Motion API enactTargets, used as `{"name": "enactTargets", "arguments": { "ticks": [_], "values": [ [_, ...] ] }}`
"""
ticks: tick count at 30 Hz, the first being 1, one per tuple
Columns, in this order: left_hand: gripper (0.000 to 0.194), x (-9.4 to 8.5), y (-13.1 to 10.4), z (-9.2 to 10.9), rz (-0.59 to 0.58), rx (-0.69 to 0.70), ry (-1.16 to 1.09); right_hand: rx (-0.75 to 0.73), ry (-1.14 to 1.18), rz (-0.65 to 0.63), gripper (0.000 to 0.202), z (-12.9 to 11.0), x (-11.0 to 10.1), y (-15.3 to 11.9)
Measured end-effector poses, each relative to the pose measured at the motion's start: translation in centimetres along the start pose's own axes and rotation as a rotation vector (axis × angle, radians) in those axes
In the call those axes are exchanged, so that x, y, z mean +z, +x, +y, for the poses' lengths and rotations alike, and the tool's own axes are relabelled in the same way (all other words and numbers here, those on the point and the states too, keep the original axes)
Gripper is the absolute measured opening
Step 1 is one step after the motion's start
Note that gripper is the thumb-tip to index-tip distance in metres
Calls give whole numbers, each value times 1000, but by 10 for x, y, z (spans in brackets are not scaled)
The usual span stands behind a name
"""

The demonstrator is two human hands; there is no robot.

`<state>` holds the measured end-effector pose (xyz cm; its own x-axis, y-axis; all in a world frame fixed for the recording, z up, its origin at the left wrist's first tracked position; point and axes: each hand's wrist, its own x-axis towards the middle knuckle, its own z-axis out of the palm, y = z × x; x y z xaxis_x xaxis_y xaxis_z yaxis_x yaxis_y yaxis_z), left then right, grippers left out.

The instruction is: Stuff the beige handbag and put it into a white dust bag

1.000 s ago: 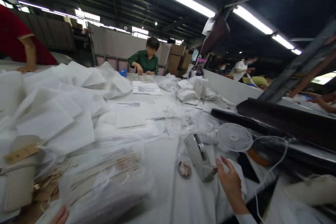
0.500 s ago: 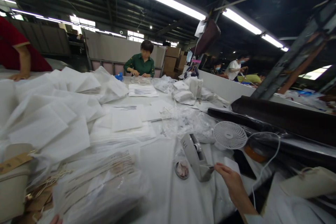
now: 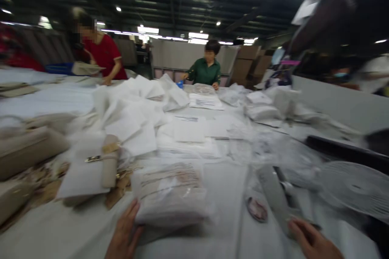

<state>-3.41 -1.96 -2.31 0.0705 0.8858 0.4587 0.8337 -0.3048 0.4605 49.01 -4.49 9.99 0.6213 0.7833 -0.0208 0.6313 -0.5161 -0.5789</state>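
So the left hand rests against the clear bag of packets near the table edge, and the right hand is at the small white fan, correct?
Not quite. The head view shows the left hand against the clear bag of packets, as stated. But the right hand is at the grey tape dispenser, not the fan. The white fan lies further right, apart from the hand.

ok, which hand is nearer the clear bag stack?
Left. The left hand touches the near-left corner of the clear bag stack; the right hand is far off to its right, at the tape dispenser.
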Motion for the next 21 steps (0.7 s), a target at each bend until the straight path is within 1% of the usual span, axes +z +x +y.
{"name": "enactTargets", "arguments": {
  "ticks": [2,3,5,7,8,10,12,14,17,19,21],
  "values": [
    [58,-4,-1,0,-55,-45,-50,-258,-16,-139,41,-64,16,5],
    [57,-7,0,1,-73,-74,-72,-442,10,-245,37,-101,25,2],
    [58,-12,2,6,-92,-129,-103,-801,58,-504,31,-179,39,-17],
    [60,-16,4,11,-88,-161,-125,-1100,21,-792,30,-251,54,-44],
    [60,-17,5,14,-85,-169,-133,-1219,-31,-918,29,-283,63,-56],
    [61,-19,5,17,-89,-179,-147,-1447,-164,-1066,22,-333,84,-75],
    [62,-18,5,17,-98,-184,-150,-1610,-342,-1146,17,-367,111,-87],
    [62,-16,3,14,-100,-181,-133,-1689,-484,-1170,15,-386,139,-95],
    [63,-14,1,8,-114,-155,-57,-1722,-620,-1130,17,-398,174,-103],
    [65,-17,1,7,-106,-112,65,-1734,-704,-1090,19,-401,189,-107],
    [66,-24,5,12,-46,-64,219,-1741,-766,-1071,19,-402,198,-109]
  ]
}}
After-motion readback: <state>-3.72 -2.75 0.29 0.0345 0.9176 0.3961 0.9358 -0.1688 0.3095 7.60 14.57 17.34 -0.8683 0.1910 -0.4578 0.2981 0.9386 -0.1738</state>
